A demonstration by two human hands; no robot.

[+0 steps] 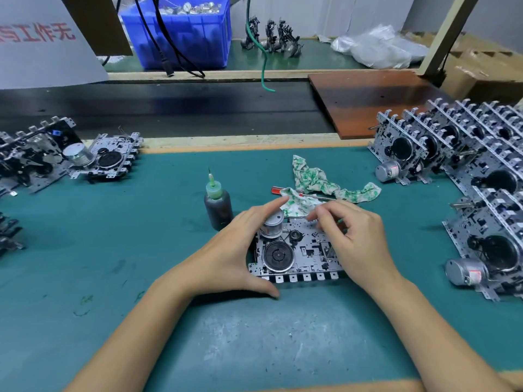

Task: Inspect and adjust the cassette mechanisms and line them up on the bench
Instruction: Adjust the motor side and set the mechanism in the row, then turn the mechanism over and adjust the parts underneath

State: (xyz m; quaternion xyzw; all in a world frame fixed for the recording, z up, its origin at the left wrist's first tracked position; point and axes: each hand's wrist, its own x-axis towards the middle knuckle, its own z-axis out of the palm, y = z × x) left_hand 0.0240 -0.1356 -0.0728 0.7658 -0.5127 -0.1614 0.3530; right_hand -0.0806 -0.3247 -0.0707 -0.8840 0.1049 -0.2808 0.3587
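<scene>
A metal cassette mechanism (297, 256) with a black flywheel and a silver motor lies flat on the green mat in the middle. My left hand (235, 250) holds its left side, thumb along the front edge and forefinger stretched past the motor. My right hand (351, 236) rests on its right half, fingers curled, pinching a thin green-tipped tool at the mechanism's top edge. Two mechanisms (107, 157) lie at the left. Rows of standing mechanisms (452, 154) fill the right side.
A small dark oil bottle (218, 205) with a green needle cap stands just left of my left hand. A green-patterned rag (319, 182) and a red-handled screwdriver (278, 190) lie behind the mechanism. A blue crate (184, 35), a brown board (376, 100) and hanging cables (264, 63) are farther back.
</scene>
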